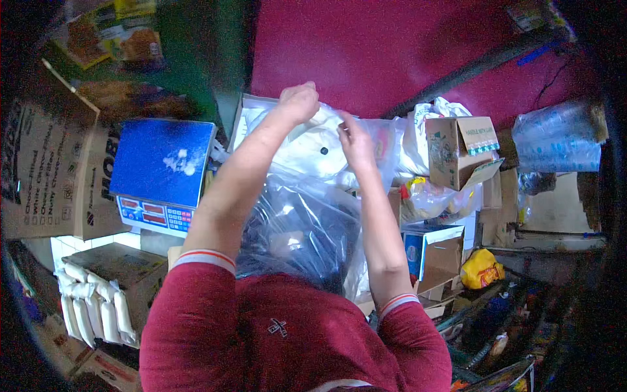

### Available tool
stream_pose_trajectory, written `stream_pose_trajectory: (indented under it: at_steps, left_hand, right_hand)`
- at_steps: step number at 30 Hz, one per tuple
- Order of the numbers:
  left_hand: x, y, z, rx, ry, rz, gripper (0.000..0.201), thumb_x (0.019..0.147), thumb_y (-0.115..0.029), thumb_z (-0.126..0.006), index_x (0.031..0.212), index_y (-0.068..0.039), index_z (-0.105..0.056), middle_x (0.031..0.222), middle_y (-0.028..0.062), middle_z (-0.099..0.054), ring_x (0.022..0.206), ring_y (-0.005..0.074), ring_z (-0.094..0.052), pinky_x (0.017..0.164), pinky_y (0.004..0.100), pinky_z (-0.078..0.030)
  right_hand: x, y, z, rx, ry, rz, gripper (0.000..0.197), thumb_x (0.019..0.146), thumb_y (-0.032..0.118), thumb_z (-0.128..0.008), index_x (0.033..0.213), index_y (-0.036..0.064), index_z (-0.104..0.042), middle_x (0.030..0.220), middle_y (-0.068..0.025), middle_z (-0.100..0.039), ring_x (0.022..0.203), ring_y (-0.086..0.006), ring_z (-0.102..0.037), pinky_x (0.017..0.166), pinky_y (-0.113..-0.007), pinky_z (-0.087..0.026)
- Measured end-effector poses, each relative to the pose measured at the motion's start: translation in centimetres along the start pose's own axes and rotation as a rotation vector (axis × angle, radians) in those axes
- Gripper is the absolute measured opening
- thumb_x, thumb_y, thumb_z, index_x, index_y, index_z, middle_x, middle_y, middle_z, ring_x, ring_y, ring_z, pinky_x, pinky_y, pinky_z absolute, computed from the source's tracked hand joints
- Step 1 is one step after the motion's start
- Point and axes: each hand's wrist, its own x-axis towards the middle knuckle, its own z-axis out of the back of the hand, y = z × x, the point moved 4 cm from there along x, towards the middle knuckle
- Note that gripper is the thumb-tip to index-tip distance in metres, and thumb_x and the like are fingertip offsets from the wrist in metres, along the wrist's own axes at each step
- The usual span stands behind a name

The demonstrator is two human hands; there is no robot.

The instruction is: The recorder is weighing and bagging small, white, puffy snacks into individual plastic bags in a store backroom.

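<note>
Clear plastic sheeting (297, 219) spreads before the person, right of a blue-topped scale (147, 153), with white plastic (304, 153) just beyond. At its far edge the left hand (300, 102) curls tightly, contents indiscernible; the right hand (356, 140), loosely half-curled, is right of a small black disc (324, 151).

We are holding our left arm (238, 173) outstretched, slanting forward and rightward; the left hand (299, 104) is lying farthest from the trunk (307, 359), its fingers (313, 103) curling under, their tips hidden. We are angling our right arm (377, 215) forward and slightly leftward; the right hand (358, 145) is lying nearer the trunk, its fingers (346, 122) bending loosely. Both hands are lying near each other, apart.
</note>
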Motion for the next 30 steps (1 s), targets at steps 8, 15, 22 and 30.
stream_pose_trajectory:
  at_steps: [8, 15, 22, 30]
  left_hand:
    - [-7.5, 4.8, 13.8, -0.054, -0.349, -0.227, 0.026, 0.076, -0.027, -0.057, 0.073, -0.001, -0.058, 0.082, 0.0138, -0.053, 0.077, 0.0305, -0.054, 0.068, 0.0394, -0.044]
    - [-15.4, 13.8, 20.7, 0.295, -0.345, -0.271, 0.033, 0.078, -0.032, -0.055, 0.082, 0.000, -0.059, 0.090, 0.0177, -0.055, 0.085, 0.0344, -0.054, 0.072, 0.0410, -0.045]
    - [-20.4, 19.7, 18.6, 0.522, -0.006, 0.027, 0.021, 0.075, -0.024, -0.058, 0.077, -0.002, -0.059, 0.094, 0.0117, -0.051, 0.081, 0.0299, -0.056, 0.070, 0.0400, -0.047]
    - [-18.8, 20.2, 9.6, 0.452, 0.037, 0.040, 0.022, 0.073, -0.026, -0.056, 0.076, -0.006, -0.064, 0.089, 0.0117, -0.055, 0.076, 0.0266, -0.059, 0.065, 0.0400, -0.047]
  right_hand:
    - [-5.9, -8.8, 0.8, 0.122, -0.106, -0.186, 0.015, 0.076, 0.005, -0.050, 0.085, -0.0007, -0.060, 0.085, -0.0135, -0.061, 0.082, -0.0234, -0.059, 0.073, -0.032, -0.044]
    - [-11.2, -9.6, -2.9, 0.520, 0.093, -0.515, 0.064, 0.079, 0.017, -0.060, 0.133, 0.0046, -0.028, 0.118, -0.0210, -0.046, 0.092, -0.0229, -0.055, 0.073, -0.030, -0.047]
    - [-12.7, -10.0, -4.4, 0.576, 0.124, -0.518, 0.061, 0.080, 0.018, -0.059, 0.131, 0.0039, -0.030, 0.112, -0.0197, -0.051, 0.091, -0.0216, -0.055, 0.070, -0.031, -0.048]
    - [-12.3, -7.9, -3.4, 0.558, 0.119, -0.531, 0.055, 0.081, 0.013, -0.057, 0.130, 0.0042, -0.034, 0.111, -0.0178, -0.052, 0.089, -0.0189, -0.055, 0.070, -0.029, -0.047]
